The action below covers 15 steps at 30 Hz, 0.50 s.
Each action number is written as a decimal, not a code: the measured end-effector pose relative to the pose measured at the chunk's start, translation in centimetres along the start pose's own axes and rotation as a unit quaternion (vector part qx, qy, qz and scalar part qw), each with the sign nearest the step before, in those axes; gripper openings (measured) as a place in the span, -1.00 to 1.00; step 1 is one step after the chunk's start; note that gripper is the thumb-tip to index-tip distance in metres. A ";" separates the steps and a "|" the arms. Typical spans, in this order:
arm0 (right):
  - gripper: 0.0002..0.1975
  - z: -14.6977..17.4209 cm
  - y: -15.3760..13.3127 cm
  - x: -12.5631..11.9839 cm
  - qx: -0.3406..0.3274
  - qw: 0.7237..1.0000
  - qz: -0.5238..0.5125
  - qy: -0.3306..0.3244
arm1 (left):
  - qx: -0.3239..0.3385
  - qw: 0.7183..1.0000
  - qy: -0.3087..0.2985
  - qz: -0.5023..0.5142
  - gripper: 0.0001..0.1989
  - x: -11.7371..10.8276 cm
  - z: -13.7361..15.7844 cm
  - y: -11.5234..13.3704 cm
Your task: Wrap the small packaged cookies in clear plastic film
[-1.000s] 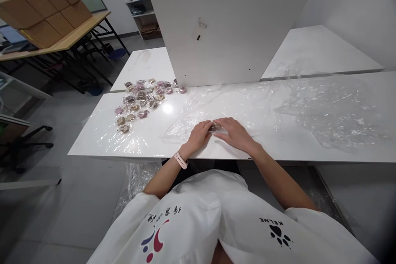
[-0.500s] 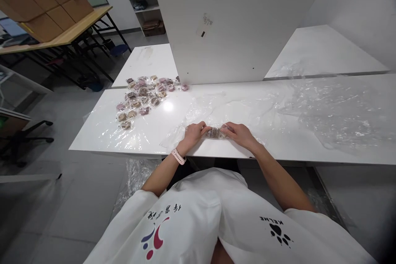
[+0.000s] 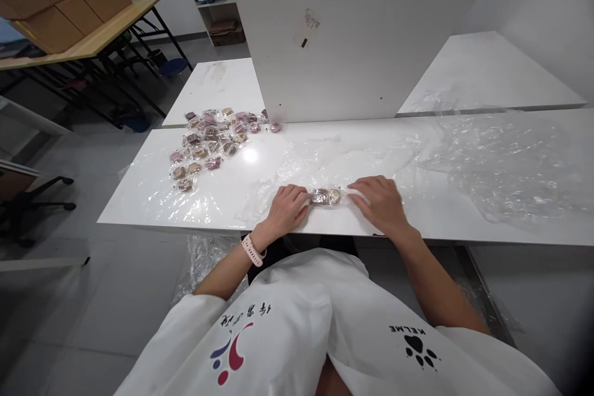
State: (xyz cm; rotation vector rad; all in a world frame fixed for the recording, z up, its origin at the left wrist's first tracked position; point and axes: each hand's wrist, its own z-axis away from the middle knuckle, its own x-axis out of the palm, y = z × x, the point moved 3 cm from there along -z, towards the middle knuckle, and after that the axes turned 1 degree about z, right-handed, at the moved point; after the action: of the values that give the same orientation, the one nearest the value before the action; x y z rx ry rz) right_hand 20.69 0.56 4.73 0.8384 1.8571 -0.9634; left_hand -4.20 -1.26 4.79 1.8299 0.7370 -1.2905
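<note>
Centrally, one left hand (image 3: 286,207), one right hand (image 3: 381,203), one wrapped bundle (image 3: 326,197) between

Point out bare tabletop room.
Mostly bare: right rear tabletop, beyond the clear film, right of the upright panel; left rear tabletop, beyond the wrapped pieces. Crowded: those pieces, the film, the packet between left hand and right hand.

On my white shirt (image 3: 290,309), at the lower right of the frame, the brand KELME (image 3: 407,330) stands upside down above a black paw print (image 3: 420,350). Dark characters (image 3: 245,315), lower centre-left, I can't read surely; the panel's (image 3: 371,25) label (image 3: 307,26), upper centre, is too small.
</note>
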 end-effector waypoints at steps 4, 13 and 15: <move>-0.59 0.3 -2.1 2.6 -0.075 0.992 -0.071 -0.070 | -0.002 0.999 -0.042 -0.001 -0.55 -0.1 1.9 -1.1; -0.67 -1.2 -1.7 4.5 -0.001 0.992 -0.112 -0.049 | -0.205 0.977 0.053 -0.024 -0.61 -6.5 3.6 -9.6; -0.64 -2.0 -1.7 4.5 0.028 0.991 -0.120 -0.059 | -0.226 0.954 0.181 -0.073 -0.59 -7.3 3.2 -8.8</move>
State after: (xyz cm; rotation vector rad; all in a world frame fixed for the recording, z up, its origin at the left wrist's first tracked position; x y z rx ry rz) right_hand 16.69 2.20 1.86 0.5857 1.8636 -1.1940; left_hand -15.18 0.59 8.79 1.6628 1.2723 -0.7857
